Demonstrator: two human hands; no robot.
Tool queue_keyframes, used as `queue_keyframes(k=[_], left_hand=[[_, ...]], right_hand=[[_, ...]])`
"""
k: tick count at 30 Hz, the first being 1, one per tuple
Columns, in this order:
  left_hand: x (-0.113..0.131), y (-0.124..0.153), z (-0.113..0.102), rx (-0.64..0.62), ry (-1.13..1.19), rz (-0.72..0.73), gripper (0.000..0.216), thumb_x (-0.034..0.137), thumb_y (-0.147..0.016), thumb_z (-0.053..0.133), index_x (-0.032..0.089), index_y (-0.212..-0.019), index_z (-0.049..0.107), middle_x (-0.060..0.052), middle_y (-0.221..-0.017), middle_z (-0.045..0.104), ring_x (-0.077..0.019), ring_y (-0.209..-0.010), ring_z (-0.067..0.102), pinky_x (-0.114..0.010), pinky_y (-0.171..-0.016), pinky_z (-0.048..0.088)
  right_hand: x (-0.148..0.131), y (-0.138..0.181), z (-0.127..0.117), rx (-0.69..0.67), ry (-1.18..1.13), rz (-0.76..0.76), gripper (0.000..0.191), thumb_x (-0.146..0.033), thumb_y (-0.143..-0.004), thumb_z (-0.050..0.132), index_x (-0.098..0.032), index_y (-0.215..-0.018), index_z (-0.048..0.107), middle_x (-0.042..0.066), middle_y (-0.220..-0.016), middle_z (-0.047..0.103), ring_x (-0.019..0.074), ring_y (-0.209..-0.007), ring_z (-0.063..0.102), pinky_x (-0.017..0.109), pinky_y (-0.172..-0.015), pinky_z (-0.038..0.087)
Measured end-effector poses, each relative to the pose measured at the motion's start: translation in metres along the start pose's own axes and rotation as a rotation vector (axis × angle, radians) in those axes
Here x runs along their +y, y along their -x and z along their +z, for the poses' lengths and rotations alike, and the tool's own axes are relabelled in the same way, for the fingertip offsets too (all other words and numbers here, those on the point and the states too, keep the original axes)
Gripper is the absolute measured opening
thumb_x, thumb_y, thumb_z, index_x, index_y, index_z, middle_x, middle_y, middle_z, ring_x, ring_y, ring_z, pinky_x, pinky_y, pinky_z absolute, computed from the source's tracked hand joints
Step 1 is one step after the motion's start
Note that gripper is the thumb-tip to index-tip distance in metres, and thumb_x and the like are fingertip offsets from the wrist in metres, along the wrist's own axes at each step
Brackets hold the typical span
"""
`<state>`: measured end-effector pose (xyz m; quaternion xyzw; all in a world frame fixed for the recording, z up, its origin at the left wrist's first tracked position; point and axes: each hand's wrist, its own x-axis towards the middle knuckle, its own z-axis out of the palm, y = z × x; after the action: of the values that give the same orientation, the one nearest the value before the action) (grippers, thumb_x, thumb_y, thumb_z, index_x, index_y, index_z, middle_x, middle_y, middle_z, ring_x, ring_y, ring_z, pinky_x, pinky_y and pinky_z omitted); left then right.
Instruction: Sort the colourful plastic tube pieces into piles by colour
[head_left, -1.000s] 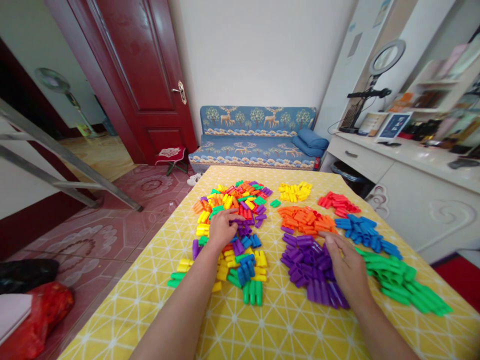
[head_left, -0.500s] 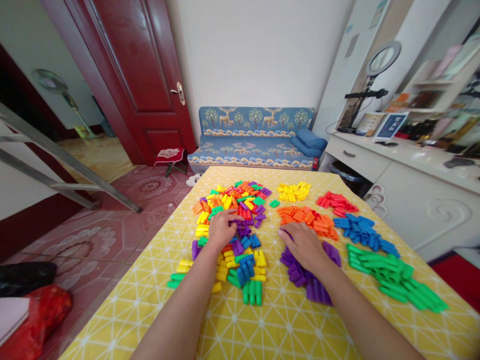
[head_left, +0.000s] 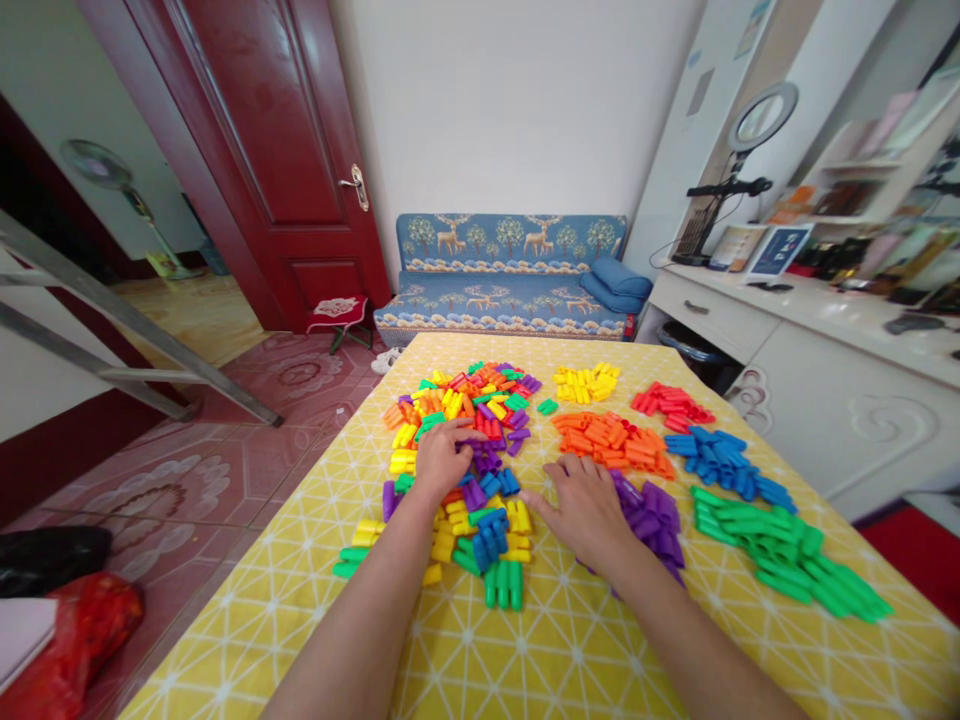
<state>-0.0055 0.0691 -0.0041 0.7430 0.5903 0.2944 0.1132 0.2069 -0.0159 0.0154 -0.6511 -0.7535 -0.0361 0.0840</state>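
The right hand (head_left: 587, 508) lies flat with fingers spread and nothing gripped, having slid leftward across the purple pile (head_left: 646, 513) from its right side, so it now rests at that pile's left edge, just beside the mixed heap (head_left: 465, 450). The left hand (head_left: 440, 457) has stayed put, fingers loosely curled over purple pieces in the middle of that heap; I cannot tell whether it pinches one. Sorting looks well along: orange (head_left: 611, 443), blue (head_left: 726, 465) and green (head_left: 780, 550) piles line the table's (head_left: 570, 660) right side.

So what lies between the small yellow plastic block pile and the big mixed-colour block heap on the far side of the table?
In the head view, one lone green plastic block lies between the small yellow block pile and the mixed-colour block heap, on bare yellow tablecloth.
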Motion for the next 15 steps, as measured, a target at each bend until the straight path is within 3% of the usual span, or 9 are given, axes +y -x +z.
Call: queue_keyframes(k=[5,10,12,15], left_hand=[[-0.001,0.0,0.002,-0.001,-0.004,-0.008,0.045,0.009,-0.072,0.054,0.036,-0.102,0.074,0.009,-0.125,0.065,-0.0183,-0.116,0.057,-0.034,-0.105,0.042],[-0.002,0.0,0.002,-0.008,0.0,-0.009,0.045,0.01,-0.072,0.055,0.036,-0.102,0.074,0.008,-0.125,0.065,-0.0188,-0.117,0.056,-0.036,-0.106,0.041],[-0.002,0.0,0.001,-0.006,-0.002,-0.007,0.044,0.009,-0.072,0.055,0.036,-0.101,0.074,0.008,-0.125,0.065,-0.0189,-0.117,0.057,-0.035,-0.107,0.041],[-0.001,0.0,0.001,0.001,-0.004,0.001,0.043,0.009,-0.072,0.055,0.035,-0.101,0.075,0.007,-0.124,0.065,-0.0188,-0.115,0.057,-0.035,-0.106,0.042]], right_hand=[[0.005,-0.004,0.0,-0.011,0.006,0.015,0.06,-0.064,-0.089,0.039,-0.015,-0.113,0.065,0.017,-0.118,0.059,0.0314,-0.111,0.05,0.043,-0.093,0.035],[0.005,0.001,-0.005,-0.03,-0.014,-0.004,0.06,-0.065,-0.089,0.037,-0.017,-0.111,0.067,0.016,-0.107,0.064,0.0308,-0.104,0.054,0.045,-0.092,0.037],[0.0,0.009,-0.004,-0.013,-0.022,-0.012,0.063,-0.067,-0.085,0.043,-0.017,-0.116,0.066,0.018,-0.116,0.061,0.0332,-0.111,0.052,0.048,-0.096,0.035],[-0.006,0.02,0.002,0.009,-0.014,-0.028,0.07,-0.066,-0.078,0.055,-0.016,-0.127,0.06,0.02,-0.138,0.048,0.0393,-0.13,0.037,0.057,-0.107,0.02]])
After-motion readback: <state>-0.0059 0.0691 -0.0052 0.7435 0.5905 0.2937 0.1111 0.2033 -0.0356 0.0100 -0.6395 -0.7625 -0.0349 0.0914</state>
